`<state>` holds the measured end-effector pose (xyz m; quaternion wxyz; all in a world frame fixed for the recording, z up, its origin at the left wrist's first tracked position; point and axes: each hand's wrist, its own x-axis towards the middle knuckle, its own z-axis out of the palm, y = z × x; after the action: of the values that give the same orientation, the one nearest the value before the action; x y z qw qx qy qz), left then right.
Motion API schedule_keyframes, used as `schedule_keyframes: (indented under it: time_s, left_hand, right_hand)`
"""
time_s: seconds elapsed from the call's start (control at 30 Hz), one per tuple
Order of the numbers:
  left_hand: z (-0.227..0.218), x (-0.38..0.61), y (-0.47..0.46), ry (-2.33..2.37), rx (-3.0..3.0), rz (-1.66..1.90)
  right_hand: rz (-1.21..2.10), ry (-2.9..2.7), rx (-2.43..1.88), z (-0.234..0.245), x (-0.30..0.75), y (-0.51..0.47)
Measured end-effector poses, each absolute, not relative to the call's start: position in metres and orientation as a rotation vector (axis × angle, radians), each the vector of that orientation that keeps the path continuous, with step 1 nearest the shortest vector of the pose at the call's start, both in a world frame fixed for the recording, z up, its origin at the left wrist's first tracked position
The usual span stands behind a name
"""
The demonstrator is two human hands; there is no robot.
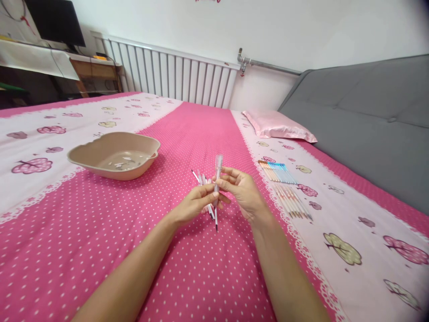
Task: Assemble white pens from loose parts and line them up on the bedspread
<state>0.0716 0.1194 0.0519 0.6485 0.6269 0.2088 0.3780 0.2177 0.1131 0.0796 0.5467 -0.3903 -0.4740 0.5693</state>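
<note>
Both my hands meet over the middle of the bed on one clear-capped pen (219, 164), held upright. My left hand (196, 201) pinches its lower part between thumb and finger. Higher up, my right hand (239, 188) grips the barrel with thumb and fingertips, other fingers curled behind. Beneath and behind the hands lies a loose bunch of white pens (200, 178) with dark tips, partly hidden by my fingers. One dark-tipped white stick (216, 222) points toward me below the held pen; whether it belongs to that pen I cannot tell.
A beige basin (100, 167) with small white scraps stands left. At right lie a row of blue and orange pens (278, 172) and a row of white pens (291, 201). A pink pillow (276, 125) rests by the grey headboard (368, 103). A white radiator (174, 74) lines the wall.
</note>
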Motion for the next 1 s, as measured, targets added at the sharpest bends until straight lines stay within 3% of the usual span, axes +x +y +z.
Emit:
schedule_keyframes:
  time_s: [0.37, 1.0]
  left_hand:
    - [0.0510, 0.0680, 0.1200, 0.442, 1.411, 0.814]
    - [0.0438, 0.0775, 0.1219, 0.697, 1.515, 0.923]
  right_hand:
    - [1.479, -1.216, -0.823, 0.0809, 0.2187, 0.1112]
    - [1.322, -1.076, -1.016, 0.0846, 0.2101, 0.1084]
